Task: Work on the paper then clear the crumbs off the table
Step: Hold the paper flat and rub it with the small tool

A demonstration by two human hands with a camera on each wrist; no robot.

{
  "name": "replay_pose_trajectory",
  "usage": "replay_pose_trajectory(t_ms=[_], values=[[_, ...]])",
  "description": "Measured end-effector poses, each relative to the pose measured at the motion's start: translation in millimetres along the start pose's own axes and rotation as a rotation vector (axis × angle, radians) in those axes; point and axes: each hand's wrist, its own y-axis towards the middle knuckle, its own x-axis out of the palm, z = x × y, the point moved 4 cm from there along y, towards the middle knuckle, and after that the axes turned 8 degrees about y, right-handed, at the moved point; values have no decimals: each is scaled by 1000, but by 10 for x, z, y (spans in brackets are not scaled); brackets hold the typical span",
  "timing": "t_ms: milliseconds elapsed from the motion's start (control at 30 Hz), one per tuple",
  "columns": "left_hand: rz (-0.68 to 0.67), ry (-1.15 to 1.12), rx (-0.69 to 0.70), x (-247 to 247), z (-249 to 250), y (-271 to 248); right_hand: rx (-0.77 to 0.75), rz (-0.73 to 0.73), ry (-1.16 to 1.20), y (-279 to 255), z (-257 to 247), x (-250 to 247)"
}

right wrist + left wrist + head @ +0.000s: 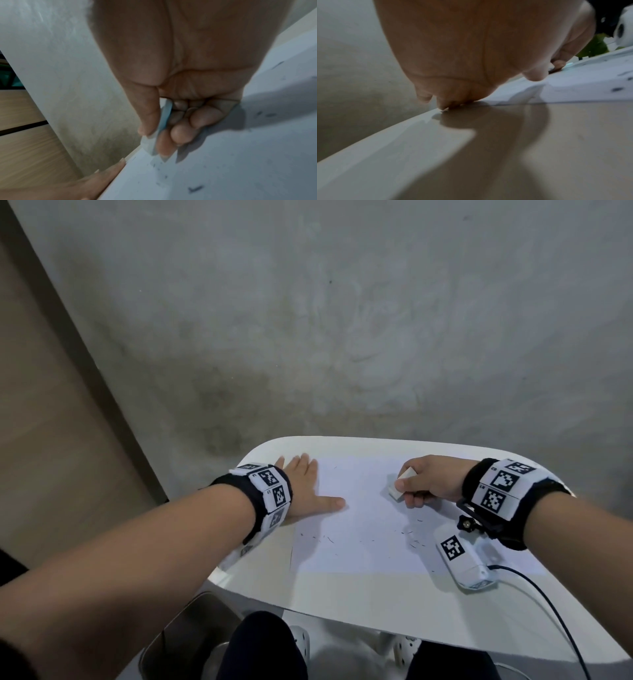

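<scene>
A white sheet of paper [359, 518] lies on the small white table [359, 607]. My left hand [305, 491] rests flat with straight fingers on the paper's left edge, thumb stretched toward the middle. My right hand [424, 482] pinches a white eraser [400, 484] between thumb and fingers, its lower end touching the paper near the far right. In the right wrist view the eraser [154, 135] meets the paper [240, 155] beside the thumb. Dark eraser crumbs [411, 534] lie scattered on the sheet, with more crumbs [318, 537] near the left hand.
A white device [464, 558] with a black marker and a black cable [548, 604] hangs from my right wrist over the paper's right part. A grey wall stands behind the table. A dark bin [185, 642] sits on the floor below the table's left edge, beside my knees.
</scene>
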Motion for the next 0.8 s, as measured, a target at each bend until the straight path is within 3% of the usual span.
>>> replay_pose_trajectory(t_ms=[67, 200, 267, 333, 433, 500, 567, 633, 733, 800], values=[[5, 19, 91, -32, 129, 14, -6, -4, 9, 3, 5, -7], [-24, 115, 498, -103, 541, -186, -2, -11, 71, 21, 18, -18], [14, 156, 611, -155, 580, -234, 14, -16, 143, 18, 22, -24], [88, 140, 510, -219, 415, -116, 24, -24, 183, 11, 16, -36], [78, 111, 204, -197, 75, 89, 38, -31, 206, 4, 7, -41], [44, 124, 257, -154, 157, 58, 34, -31, 218, 24, 24, -33], [-20, 120, 474, -144, 409, -70, 40, -49, 219, 59, 42, -37], [-36, 57, 575, -197, 508, -107, 94, -115, 215, 110, 39, -48], [49, 8, 321, -277, 147, 79, 185, -193, 57, 220, -100, -65], [13, 32, 176, -240, -121, 169, 105, -132, -98, 360, -341, -51]])
